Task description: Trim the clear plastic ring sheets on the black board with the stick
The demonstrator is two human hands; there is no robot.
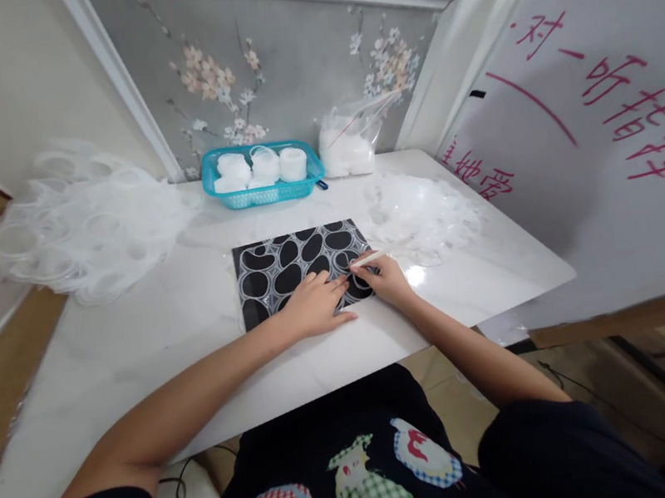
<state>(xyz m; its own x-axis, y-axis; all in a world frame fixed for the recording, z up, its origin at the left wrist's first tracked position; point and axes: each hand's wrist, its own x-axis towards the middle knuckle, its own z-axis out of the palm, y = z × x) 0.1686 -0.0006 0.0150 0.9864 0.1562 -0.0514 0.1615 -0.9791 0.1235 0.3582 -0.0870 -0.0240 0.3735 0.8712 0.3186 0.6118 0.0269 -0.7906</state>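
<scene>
A black rectangular sheet (254,284) lies on the table, covered with a translucent, white-edged pattern of large oval shapes. My left hand (316,302) rests flat on its front part with the fingers stretched out, holding nothing. At the sheet's right side my right hand (385,278) is closed round a slim white pen-like tool (368,259). The tool's tip points left, close to the left fingertips; whether it touches the sheet I cannot tell.
Behind the sheet stands a blue plastic basket (267,194) with white rolls (294,163), beside a clear bag (347,145) of white material. Translucent cut pieces pile up at left (83,229) and right (428,213). A whiteboard (618,220) with red writing borders the white table (195,338).
</scene>
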